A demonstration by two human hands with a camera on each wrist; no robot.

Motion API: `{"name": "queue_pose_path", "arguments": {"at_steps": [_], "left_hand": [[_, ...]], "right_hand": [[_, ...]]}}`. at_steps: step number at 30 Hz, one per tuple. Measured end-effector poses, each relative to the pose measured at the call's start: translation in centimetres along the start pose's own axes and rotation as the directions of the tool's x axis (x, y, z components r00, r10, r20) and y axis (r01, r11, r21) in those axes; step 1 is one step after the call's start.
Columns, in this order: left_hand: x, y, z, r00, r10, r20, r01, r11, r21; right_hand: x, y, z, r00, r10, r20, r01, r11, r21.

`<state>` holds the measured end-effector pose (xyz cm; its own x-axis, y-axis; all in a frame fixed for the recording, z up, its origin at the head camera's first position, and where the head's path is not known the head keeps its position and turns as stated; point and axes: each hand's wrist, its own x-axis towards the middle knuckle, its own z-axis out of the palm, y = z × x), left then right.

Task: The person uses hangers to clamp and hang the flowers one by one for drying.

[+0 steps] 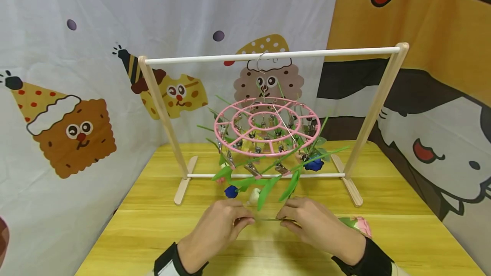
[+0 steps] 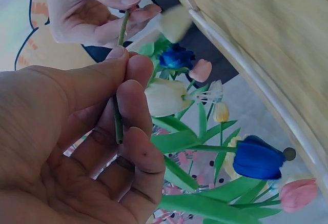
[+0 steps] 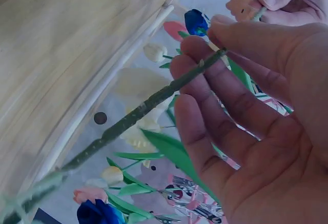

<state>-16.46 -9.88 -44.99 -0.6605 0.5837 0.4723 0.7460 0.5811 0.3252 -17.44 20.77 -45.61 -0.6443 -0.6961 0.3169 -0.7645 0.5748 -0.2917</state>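
Note:
A thin green flower stem [image 1: 267, 219] stretches between the two hands, low in front of a hanging rack. My left hand [image 1: 220, 225] pinches it between thumb and forefinger, and its cut end [image 2: 119, 134] sticks out past the fingers in the left wrist view. My right hand [image 1: 318, 227] pinches the same stem farther along, with the other fingers loosely bent. In the right wrist view a thick stretch of green stem [image 3: 138, 112] crosses that hand's fingers toward the lower left. A pink rose [image 1: 362, 226] with green leaves lies beyond the right forearm, which hides part of it.
A pink round clip hanger [image 1: 267, 154] hangs from the white bar [image 1: 215, 58] of a wooden stand [image 1: 370, 116]. Its metal clips hold several upside-down flowers, including a blue one [image 1: 231, 191], a white tulip [image 1: 255, 196] and a blue rose [image 1: 314, 164]. The wooden table [image 1: 145, 220] lies beneath.

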Motion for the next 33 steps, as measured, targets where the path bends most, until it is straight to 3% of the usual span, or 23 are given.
{"name": "queue_pose_path", "arguments": {"at_steps": [10, 15, 18, 22, 24, 26, 30, 33], "left_hand": [[0.4, 0.3, -0.8, 1.0, 0.006, -0.017, -0.006, 1.0, 0.003], [1.2, 0.5, -1.9, 0.993, 0.012, -0.115, -0.016, 0.999, -0.03], [2.0, 0.3, -3.2, 0.967, 0.016, -0.254, -0.03, 0.998, -0.053], [3.5, -0.4, -5.0, 0.897, 0.035, -0.44, -0.035, 0.999, 0.007], [4.3, -0.8, -5.6, 0.877, 0.046, -0.478, -0.018, 0.998, 0.063], [4.9, -1.2, -6.0, 0.879, 0.061, -0.473, 0.001, 0.991, 0.13], [5.3, -1.7, -6.3, 0.901, 0.093, -0.424, 0.006, 0.974, 0.226], [5.3, -2.0, -6.3, 0.908, 0.092, -0.409, 0.009, 0.971, 0.239]], "right_hand": [[-0.1, -0.5, 0.2, 0.978, -0.112, -0.177, 0.101, 0.993, -0.068], [0.0, -0.4, -0.3, 0.959, -0.098, -0.266, 0.07, 0.991, -0.114], [0.0, -0.2, -0.6, 0.944, -0.095, -0.317, 0.057, 0.99, -0.126], [-0.1, 0.2, -1.2, 0.922, -0.11, -0.371, 0.065, 0.989, -0.132], [-0.2, 0.2, -1.6, 0.909, -0.128, -0.397, 0.078, 0.987, -0.14], [-0.2, 0.2, -2.0, 0.895, -0.146, -0.421, 0.09, 0.984, -0.151], [-0.2, 0.1, -2.8, 0.87, -0.182, -0.458, 0.123, 0.98, -0.156], [-0.3, 0.1, -3.5, 0.853, -0.187, -0.488, 0.128, 0.98, -0.151]]}}
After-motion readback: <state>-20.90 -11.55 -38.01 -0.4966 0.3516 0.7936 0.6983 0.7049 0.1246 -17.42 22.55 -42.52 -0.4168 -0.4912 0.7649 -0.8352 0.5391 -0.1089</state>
